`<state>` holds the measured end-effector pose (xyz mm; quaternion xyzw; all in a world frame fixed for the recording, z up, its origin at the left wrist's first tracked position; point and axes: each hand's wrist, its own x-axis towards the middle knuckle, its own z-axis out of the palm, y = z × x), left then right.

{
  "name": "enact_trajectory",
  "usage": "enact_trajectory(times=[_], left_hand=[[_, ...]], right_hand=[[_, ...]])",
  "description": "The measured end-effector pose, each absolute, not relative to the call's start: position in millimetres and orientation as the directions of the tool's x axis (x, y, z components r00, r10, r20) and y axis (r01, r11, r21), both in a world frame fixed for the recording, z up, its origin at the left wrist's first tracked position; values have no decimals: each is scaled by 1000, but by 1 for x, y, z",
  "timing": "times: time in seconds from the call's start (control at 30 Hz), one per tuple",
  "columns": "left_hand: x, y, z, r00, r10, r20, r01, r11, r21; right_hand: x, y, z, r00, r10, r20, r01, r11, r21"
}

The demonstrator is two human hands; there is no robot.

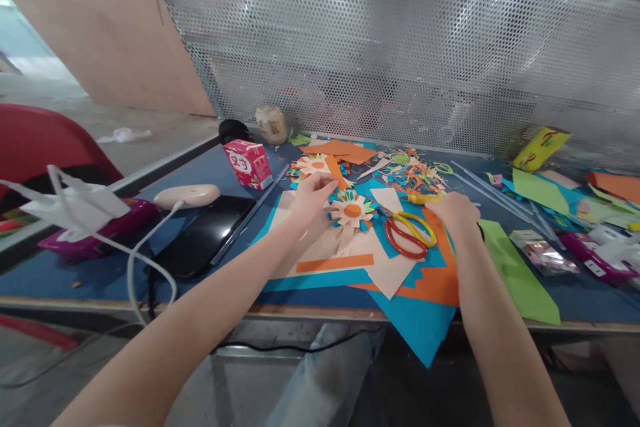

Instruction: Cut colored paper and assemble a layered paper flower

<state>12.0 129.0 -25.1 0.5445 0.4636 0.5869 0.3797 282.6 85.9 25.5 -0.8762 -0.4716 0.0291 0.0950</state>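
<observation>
My left hand [313, 197] rests on the paper pile with fingers bent, their tips at an orange paper strip [334, 172] beside a paper flower [351, 210] with peach petals and an orange centre. Whether it grips the strip is unclear. My right hand [454, 211] is curled closed at a small yellow object [419, 198]. Just left of that hand, red and yellow scissors [409, 231] lie on blue and orange sheets. A second paper flower [315, 164] lies behind.
Paper scraps [415, 173] litter the back of the blue table [50, 277]. A red carton [247, 163], a black tablet [203, 237], a white cable [135, 253] and a red chair [45, 140] are at left. A green sheet [520, 273], packets and a yellow box [540, 148] are at right. A perforated metal screen [400, 47] stands behind.
</observation>
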Motion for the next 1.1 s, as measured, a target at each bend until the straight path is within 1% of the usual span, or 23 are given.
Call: enact_trajectory(times=[0.07, 0.13, 0.2, 0.27, 0.33, 0.37, 0.43, 0.5, 0.67, 0.77, 0.93, 1.1], left_hand=[[13, 126, -23, -114, 950, 290, 61, -284, 957], [13, 123, -21, -112, 954, 278, 50, -273, 961], [14, 121, -20, -111, 964, 243, 8, -244, 970], [14, 120, -20, -105, 974, 200, -46, -206, 978], [14, 119, -21, -93, 983, 156, -90, -164, 982], [14, 119, -21, -89, 988, 128, -110, -137, 984], [15, 118, -20, -72, 995, 68, -157, -78, 984], [16, 116, -19, -53, 998, 15, -209, -26, 978], [20, 112, -14, -44, 997, -60, -270, 46, 962], [21, 112, -12, -45, 996, -72, -284, 56, 957], [20, 113, -12, -35, 998, -50, -311, 36, 950], [20, 111, -11, -31, 998, -52, -322, 40, 946]], right_hand=[[281, 85, 27, 556, 821, 131, 827, -531, -186], [274, 83, 28, 509, 816, 276, 860, -468, -202], [264, 79, 28, 396, 811, 430, 917, -327, -229], [252, 75, 27, 248, 791, 559, 964, -145, -223], [240, 71, 24, 106, 763, 637, 985, 8, -173], [236, 69, 23, 51, 752, 657, 988, 58, -143], [229, 67, 20, -19, 734, 679, 989, 111, -93], [226, 66, 18, -56, 719, 693, 990, 129, -54], [226, 65, 19, -149, 715, 683, 985, 166, 42], [222, 63, 21, -184, 727, 661, 981, 178, 78], [216, 60, 22, -218, 751, 623, 976, 185, 118], [217, 59, 21, -242, 737, 631, 970, 202, 136]])
